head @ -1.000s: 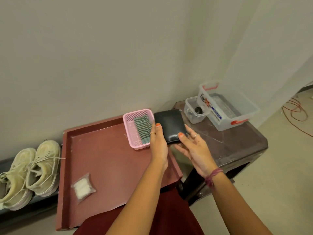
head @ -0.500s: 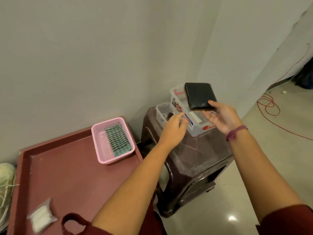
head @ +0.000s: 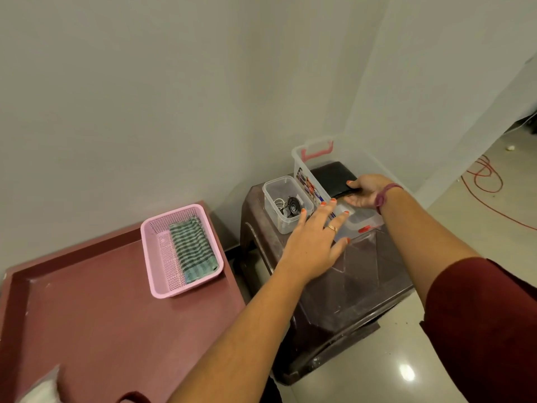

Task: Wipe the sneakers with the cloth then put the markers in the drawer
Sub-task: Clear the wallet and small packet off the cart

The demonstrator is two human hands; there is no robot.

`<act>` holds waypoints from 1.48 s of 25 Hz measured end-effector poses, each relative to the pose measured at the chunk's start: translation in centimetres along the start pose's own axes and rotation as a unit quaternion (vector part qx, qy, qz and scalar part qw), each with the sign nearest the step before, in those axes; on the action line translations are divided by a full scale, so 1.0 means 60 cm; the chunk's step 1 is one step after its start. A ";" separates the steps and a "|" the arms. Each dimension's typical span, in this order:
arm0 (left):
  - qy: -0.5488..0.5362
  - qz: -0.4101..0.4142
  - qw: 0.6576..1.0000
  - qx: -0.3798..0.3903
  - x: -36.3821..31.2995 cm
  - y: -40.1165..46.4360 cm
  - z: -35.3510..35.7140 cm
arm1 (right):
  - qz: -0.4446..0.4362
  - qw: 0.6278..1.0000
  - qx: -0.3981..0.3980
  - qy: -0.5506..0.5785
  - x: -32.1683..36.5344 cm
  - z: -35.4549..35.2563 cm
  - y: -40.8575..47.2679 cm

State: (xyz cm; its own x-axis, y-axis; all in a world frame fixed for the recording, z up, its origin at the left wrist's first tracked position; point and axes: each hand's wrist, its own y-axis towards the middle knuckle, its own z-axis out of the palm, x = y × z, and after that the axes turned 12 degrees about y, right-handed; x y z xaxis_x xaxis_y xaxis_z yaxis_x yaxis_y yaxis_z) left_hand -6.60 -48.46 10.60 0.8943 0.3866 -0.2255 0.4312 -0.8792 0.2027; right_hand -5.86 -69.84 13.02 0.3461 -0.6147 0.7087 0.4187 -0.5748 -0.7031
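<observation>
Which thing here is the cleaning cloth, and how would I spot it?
Find the big reddish tray on the left; at its far right corner sits a pink mesh basket. The cloth lies folded inside it: the only green-and-white checked fabric here.

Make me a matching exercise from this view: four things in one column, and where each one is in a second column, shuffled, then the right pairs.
Things:
1. black wallet
2. checked cloth
3. keys
4. left hand

Places:
A. in the pink basket
B. in the small clear tub
C. held by the right hand in the large clear box
D. open, beside the large clear box, above the dark stool

Pairs: 1-C, 2-A, 3-B, 4-D
</observation>
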 end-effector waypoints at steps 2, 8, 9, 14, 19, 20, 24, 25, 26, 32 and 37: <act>-0.015 -0.005 1.000 -0.020 0.001 0.002 0.010 | -0.030 0.997 -0.046 -0.056 0.000 0.006 0.015; -0.016 -0.032 0.999 -0.006 -0.009 0.002 0.016 | -0.141 0.960 -0.066 -0.232 -0.003 0.009 0.014; -0.006 -0.034 0.999 0.004 -0.010 0.001 0.016 | -0.154 0.951 -0.071 -0.260 -0.004 0.011 0.003; 0.021 -0.012 0.998 0.051 -0.008 -0.016 -0.010 | -0.268 0.932 -0.117 -0.214 -0.003 0.010 -0.057; -0.110 -0.091 0.988 -0.056 0.015 -0.108 -0.061 | -0.328 0.943 -0.026 -0.043 -0.038 0.033 -0.182; -0.133 -0.111 0.982 -0.072 0.028 -0.134 -0.070 | -0.339 0.941 -0.002 -0.013 -0.052 0.045 -0.212; -0.167 -0.190 0.959 -0.129 0.098 -0.254 -0.106 | -0.314 0.938 0.102 0.106 -0.127 0.116 -0.312; -0.167 -0.211 0.952 -0.146 0.116 -0.286 -0.111 | -0.299 0.938 0.128 0.119 -0.151 0.139 -0.330; -0.165 -0.237 0.944 -0.161 0.136 -0.323 -0.116 | -0.283 0.939 0.151 0.124 -0.180 0.166 -0.346; -0.146 -0.382 0.892 -0.192 0.257 -0.536 -0.135 | -0.153 0.960 0.201 0.123 -0.365 0.321 -0.393; -0.209 -0.566 0.777 -0.180 0.328 -0.668 -0.137 | -0.058 0.971 0.229 0.029 -0.519 0.439 -0.392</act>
State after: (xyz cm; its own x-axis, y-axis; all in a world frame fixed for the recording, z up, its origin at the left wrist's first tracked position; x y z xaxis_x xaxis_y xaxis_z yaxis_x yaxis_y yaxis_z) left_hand -5.30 -3.31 5.88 -0.1678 0.6644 -0.7283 0.9857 0.1225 -0.1153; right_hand -4.37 -22.95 9.05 0.2312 -0.5976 0.7678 0.7861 -0.3502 -0.5093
